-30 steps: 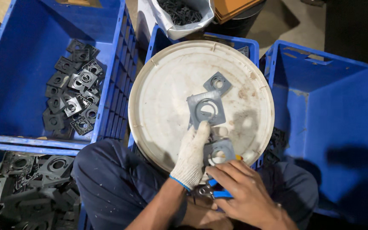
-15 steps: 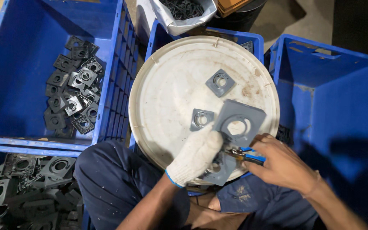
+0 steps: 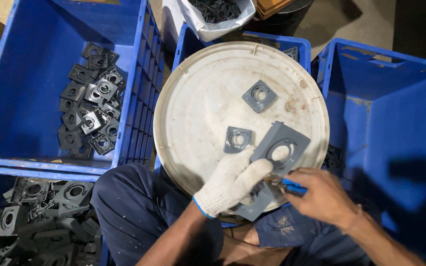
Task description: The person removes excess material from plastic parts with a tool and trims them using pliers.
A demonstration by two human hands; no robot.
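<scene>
gloved left hand grips a big grey plastic plate w/ round hole, tilted over the near edge of the white lid. bare right hand closed on a blue-handled tool, tip touching the plate. two small grey squares lie on the lid nearby.

Two small grey square plates lie loose on one round white lid, and one larger grey plate is held over it. Three blue crates show clearly, plus one white bag. The plates piled in the crates are too many to count.
</scene>
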